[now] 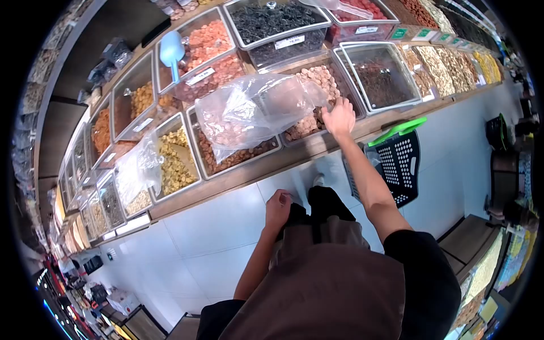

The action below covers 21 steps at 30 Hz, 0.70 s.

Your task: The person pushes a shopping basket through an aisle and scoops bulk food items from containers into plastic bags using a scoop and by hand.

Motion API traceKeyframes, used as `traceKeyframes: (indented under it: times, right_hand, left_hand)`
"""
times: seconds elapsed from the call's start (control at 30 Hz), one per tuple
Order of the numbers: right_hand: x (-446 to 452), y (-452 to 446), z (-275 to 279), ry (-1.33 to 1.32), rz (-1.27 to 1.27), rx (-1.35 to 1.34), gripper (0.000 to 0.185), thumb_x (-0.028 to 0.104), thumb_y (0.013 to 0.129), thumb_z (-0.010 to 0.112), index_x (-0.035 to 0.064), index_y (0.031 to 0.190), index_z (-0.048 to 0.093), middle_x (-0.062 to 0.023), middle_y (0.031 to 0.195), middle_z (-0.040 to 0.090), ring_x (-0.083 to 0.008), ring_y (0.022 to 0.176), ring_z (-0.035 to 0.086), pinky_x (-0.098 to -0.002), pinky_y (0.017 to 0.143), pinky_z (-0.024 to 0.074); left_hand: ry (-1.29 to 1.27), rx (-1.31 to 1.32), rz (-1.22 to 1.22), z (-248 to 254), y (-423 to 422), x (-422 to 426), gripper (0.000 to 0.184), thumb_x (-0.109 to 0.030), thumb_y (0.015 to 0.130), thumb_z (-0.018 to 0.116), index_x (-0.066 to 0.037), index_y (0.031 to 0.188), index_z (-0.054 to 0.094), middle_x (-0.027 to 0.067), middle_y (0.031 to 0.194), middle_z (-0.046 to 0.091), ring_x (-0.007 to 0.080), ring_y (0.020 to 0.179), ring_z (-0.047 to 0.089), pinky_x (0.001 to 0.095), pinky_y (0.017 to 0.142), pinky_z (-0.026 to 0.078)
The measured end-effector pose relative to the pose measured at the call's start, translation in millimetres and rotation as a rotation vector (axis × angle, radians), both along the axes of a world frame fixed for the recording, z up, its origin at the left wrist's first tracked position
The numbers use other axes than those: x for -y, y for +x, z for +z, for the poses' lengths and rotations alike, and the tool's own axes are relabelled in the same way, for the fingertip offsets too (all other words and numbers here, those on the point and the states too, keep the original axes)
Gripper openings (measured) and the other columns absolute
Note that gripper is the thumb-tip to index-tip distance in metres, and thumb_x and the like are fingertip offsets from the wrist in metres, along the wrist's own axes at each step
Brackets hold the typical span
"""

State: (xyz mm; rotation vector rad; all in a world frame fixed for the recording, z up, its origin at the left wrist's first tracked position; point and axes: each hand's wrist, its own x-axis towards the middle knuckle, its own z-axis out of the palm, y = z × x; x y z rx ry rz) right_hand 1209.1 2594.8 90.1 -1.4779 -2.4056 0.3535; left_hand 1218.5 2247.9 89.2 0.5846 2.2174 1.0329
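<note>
My right hand (339,118) is closed at the edge of a clear plastic bag (243,110), its fingertips over a bin of light brown dried pieces (317,77). The bag stretches left from the fingers across this bin and the neighbouring bin of reddish-brown dried pieces (211,158). It looks thin and crumpled, and the bins show through it. Low beside my body hangs my left hand (277,208), its fingers curled in with nothing visible in them.
Bins of yellow pieces (177,161), orange pieces (209,41) and black dried pieces (272,24) surround the bag. A blue scoop (171,51) lies on the orange bin. Another clear bag (136,167) lies leftward. A black basket with a green handle (399,164) stands below the counter edge.
</note>
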Motion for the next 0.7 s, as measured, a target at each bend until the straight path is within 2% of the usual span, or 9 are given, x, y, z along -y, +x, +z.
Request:
traceKeyframes:
  times: [0.1, 0.23, 0.3, 0.37, 0.4, 0.43, 0.5, 0.6, 0.7]
  right_hand:
    - [-1, 2, -3, 0.001, -0.011, -0.030, 0.048, 0.040, 0.082, 0.068, 0.0019, 0.110, 0.066, -0.0161, 0.115, 0.062, -0.0340, 0.112, 0.058, -0.0457, 0.094, 0.0490]
    - [4, 1, 3, -0.075, -0.021, -0.040, 0.048, 0.041, 0.082, 0.066, 0.0008, 0.109, 0.065, -0.0164, 0.117, 0.062, -0.0342, 0.113, 0.059, -0.0462, 0.095, 0.0499]
    - [3, 0, 2, -0.112, -0.047, -0.057, 0.043, 0.039, 0.083, 0.066, 0.0019, 0.105, 0.067, -0.0154, 0.117, 0.063, -0.0334, 0.112, 0.060, -0.0452, 0.093, 0.0499]
    - [0, 1, -9, -0.042, -0.056, -0.082, 0.040, 0.038, 0.082, 0.065, 0.0032, 0.100, 0.070, -0.0155, 0.113, 0.065, -0.0356, 0.103, 0.065, -0.0451, 0.089, 0.0506]
    - [0, 2, -11, -0.042, -0.054, -0.068, 0.040, 0.038, 0.082, 0.065, 0.0032, 0.100, 0.070, -0.0155, 0.113, 0.065, -0.0356, 0.103, 0.065, -0.0451, 0.089, 0.0506]
    - [1, 1, -10, -0.054, -0.061, -0.057, 0.039, 0.038, 0.082, 0.065, 0.0029, 0.100, 0.070, -0.0158, 0.112, 0.066, -0.0362, 0.102, 0.065, -0.0451, 0.090, 0.0505]
    - [2, -3, -8, -0.063, -0.073, -0.048, 0.039, 0.037, 0.082, 0.064, 0.0026, 0.099, 0.070, -0.0161, 0.111, 0.066, -0.0368, 0.100, 0.065, -0.0451, 0.090, 0.0503]
    - [4, 0, -12, 0.007, -0.062, -0.072, 0.040, 0.039, 0.083, 0.065, 0.0025, 0.099, 0.071, -0.0171, 0.112, 0.067, -0.0378, 0.101, 0.066, -0.0460, 0.090, 0.0501]
    - [5, -4, -11, -0.033, -0.085, 0.010, 0.041, 0.040, 0.082, 0.066, 0.0034, 0.100, 0.072, -0.0167, 0.112, 0.068, -0.0359, 0.100, 0.067, -0.0451, 0.089, 0.0515]
  left_hand:
    - [-0.205, 0.052, -0.236, -50, -19, 18, 0.028, -0.018, 0.087, 0.065, -0.006, 0.112, 0.063, 0.0224, 0.088, 0.070, 0.0409, 0.085, 0.068, 0.0490, 0.075, 0.054]
    - [-0.381, 0.113, -0.305, -166, -12, 76, 0.049, -0.020, 0.085, 0.067, -0.002, 0.130, 0.055, 0.0304, 0.100, 0.069, 0.0472, 0.096, 0.066, 0.0514, 0.088, 0.053]
    - [-0.476, 0.106, -0.339, -227, -3, 119, 0.079, -0.024, 0.082, 0.070, -0.003, 0.148, 0.034, 0.0326, 0.112, 0.065, 0.0458, 0.104, 0.065, 0.0514, 0.093, 0.052]
    - [-0.577, 0.320, -0.321, -251, 4, 148, 0.092, -0.028, 0.080, 0.071, -0.005, 0.154, 0.021, 0.0312, 0.120, 0.063, 0.0439, 0.110, 0.063, 0.0507, 0.092, 0.052]
    - [-0.586, 0.314, -0.293, -285, 17, 177, 0.092, -0.031, 0.081, 0.071, -0.005, 0.154, 0.021, 0.0283, 0.119, 0.064, 0.0427, 0.109, 0.064, 0.0491, 0.092, 0.052]
    - [-0.513, 0.643, -0.072, -271, 21, 183, 0.082, -0.032, 0.082, 0.070, -0.003, 0.148, 0.030, 0.0265, 0.120, 0.065, 0.0432, 0.112, 0.063, 0.0481, 0.094, 0.051]
    - [-0.464, 0.436, -0.088, -355, 50, 252, 0.069, -0.031, 0.082, 0.070, -0.002, 0.138, 0.040, 0.0266, 0.120, 0.065, 0.0434, 0.111, 0.064, 0.0483, 0.094, 0.051]
    - [-0.519, 0.253, 0.019, -298, 45, 244, 0.062, -0.031, 0.082, 0.069, -0.003, 0.132, 0.043, 0.0272, 0.117, 0.066, 0.0428, 0.110, 0.065, 0.0496, 0.093, 0.051]
    - [-0.806, 0.321, -0.179, -269, 39, 236, 0.073, -0.033, 0.084, 0.068, -0.001, 0.142, 0.036, 0.0243, 0.114, 0.069, 0.0409, 0.110, 0.066, 0.0486, 0.093, 0.052]
